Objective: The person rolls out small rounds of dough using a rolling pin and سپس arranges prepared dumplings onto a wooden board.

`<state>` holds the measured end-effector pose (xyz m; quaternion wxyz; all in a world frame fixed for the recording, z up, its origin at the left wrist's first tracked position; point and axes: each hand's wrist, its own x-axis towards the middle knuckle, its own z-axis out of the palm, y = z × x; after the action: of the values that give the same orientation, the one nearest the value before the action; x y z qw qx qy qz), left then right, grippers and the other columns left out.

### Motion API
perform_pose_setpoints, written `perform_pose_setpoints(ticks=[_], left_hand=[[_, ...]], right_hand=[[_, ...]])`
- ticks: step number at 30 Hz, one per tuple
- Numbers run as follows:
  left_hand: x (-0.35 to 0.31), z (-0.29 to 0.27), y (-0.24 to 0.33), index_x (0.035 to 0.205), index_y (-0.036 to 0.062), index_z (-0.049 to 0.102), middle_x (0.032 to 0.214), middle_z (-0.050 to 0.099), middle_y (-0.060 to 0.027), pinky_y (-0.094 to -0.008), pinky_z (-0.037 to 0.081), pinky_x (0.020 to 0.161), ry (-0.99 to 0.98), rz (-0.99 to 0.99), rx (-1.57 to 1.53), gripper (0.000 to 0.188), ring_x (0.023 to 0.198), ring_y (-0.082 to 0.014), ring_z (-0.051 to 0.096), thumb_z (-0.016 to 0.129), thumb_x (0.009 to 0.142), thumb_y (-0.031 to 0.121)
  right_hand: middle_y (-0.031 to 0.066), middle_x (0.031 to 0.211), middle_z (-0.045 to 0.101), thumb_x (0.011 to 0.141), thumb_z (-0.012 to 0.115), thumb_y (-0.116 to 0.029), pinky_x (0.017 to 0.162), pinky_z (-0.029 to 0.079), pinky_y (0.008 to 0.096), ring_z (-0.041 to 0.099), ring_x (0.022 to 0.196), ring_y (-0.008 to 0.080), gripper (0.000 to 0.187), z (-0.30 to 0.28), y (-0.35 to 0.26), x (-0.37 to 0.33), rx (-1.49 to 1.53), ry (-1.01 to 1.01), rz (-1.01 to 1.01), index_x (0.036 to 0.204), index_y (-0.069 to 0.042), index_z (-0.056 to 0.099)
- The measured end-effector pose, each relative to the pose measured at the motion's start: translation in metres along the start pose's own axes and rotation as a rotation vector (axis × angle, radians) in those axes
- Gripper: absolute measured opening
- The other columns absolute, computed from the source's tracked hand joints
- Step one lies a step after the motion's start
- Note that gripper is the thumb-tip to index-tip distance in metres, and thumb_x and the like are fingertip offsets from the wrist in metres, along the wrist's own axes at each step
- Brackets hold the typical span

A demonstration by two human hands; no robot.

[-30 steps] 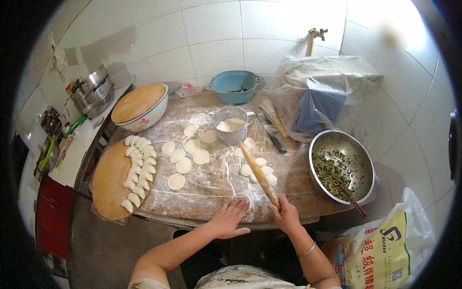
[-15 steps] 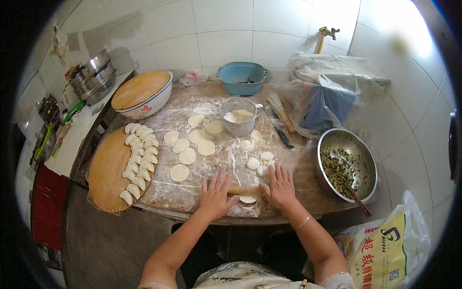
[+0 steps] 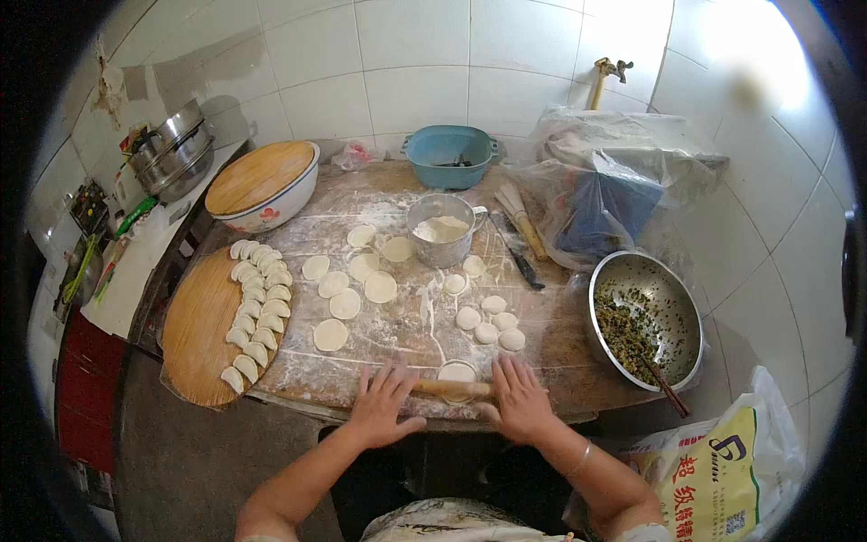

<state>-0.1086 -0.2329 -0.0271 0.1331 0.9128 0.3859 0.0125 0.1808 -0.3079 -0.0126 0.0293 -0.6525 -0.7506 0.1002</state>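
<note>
A wooden rolling pin [image 3: 452,388] lies crosswise near the table's front edge, over the near part of a small dough round [image 3: 457,371]. My left hand [image 3: 383,406] rests on its left end, fingers outstretched and thumb apart. At the other end my right hand [image 3: 522,403] lies with its fingers spread over the pin. Neither hand wraps round it. Just beyond are several small flattened dough pieces [image 3: 486,333]. Several rolled wrappers [image 3: 345,303] lie to the left, some overlapping.
Finished dumplings [image 3: 254,294] line a round wooden board [image 3: 197,330] at left. A flour cup [image 3: 440,246], knife [image 3: 526,269], brush [image 3: 524,224] and teal basin [image 3: 451,172] stand farther back. A steel bowl of chopped filling [image 3: 637,330] with chopsticks [image 3: 670,396] is at right.
Both hands have drawn back toward me with the rolling pin. More of the dough round now shows beyond the pin. My view has shifted slightly.
</note>
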Motion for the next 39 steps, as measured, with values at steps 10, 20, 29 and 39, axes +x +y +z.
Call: perform_pose_setpoints(ticks=[10, 20, 29, 39], left_hand=[[0.026, -0.001, -0.014, 0.152, 0.0115, 0.023, 0.157, 0.018, -0.0176, -0.0595, 0.002, 0.115, 0.052, 0.009, 0.144, 0.087, 0.147, -0.0339, 0.012, 0.048, 0.087, 0.064], [0.065, -0.018, -0.013, 0.15, 0.0046, 0.024, 0.158, 0.018, -0.0168, -0.0572, 0.005, 0.116, 0.08, 0.02, 0.094, 0.09, 0.147, -0.0329, 0.013, 0.053, 0.086, 0.06], [0.049, -0.015, -0.015, 0.151, 0.0047, 0.022, 0.158, 0.017, -0.016, -0.0561, 0.004, 0.117, 0.069, 0.059, 0.128, 0.091, 0.147, -0.0316, 0.012, 0.052, 0.087, 0.063], [-0.027, -0.006, -0.01, 0.151, 0.0041, 0.021, 0.159, 0.016, -0.0164, -0.0542, 0.006, 0.117, -0.076, 0.074, 0.103, 0.09, 0.148, -0.0317, 0.01, 0.05, 0.088, 0.062]], right_hand=[[0.0315, 0.153, 0.019, 0.093, 0.05, -0.051, 0.117, 0.015, 0.0509, 0.019, 0.143, 0.0437, 0.086, -0.014, -0.002, 0.017, 0.047, 0.126, 0.123, 0.146, 0.009, 0.021], [0.0329, 0.149, 0.027, 0.093, 0.046, -0.051, 0.117, 0.017, 0.048, 0.024, 0.14, 0.0457, 0.084, 0.011, 0.024, 0.052, 0.017, 0.353, 0.236, 0.141, 0.015, 0.027], [0.0302, 0.154, 0.019, 0.092, 0.042, -0.063, 0.118, 0.016, 0.0464, 0.02, 0.143, 0.0434, 0.094, 0.007, 0.026, 0.037, 0.088, 0.272, 0.288, 0.145, 0.012, 0.023], [0.0304, 0.15, 0.027, 0.088, 0.058, -0.051, 0.115, 0.02, 0.051, 0.027, 0.139, 0.0436, 0.087, 0.006, -0.018, -0.037, 0.07, 0.17, 0.082, 0.144, 0.008, 0.029]])
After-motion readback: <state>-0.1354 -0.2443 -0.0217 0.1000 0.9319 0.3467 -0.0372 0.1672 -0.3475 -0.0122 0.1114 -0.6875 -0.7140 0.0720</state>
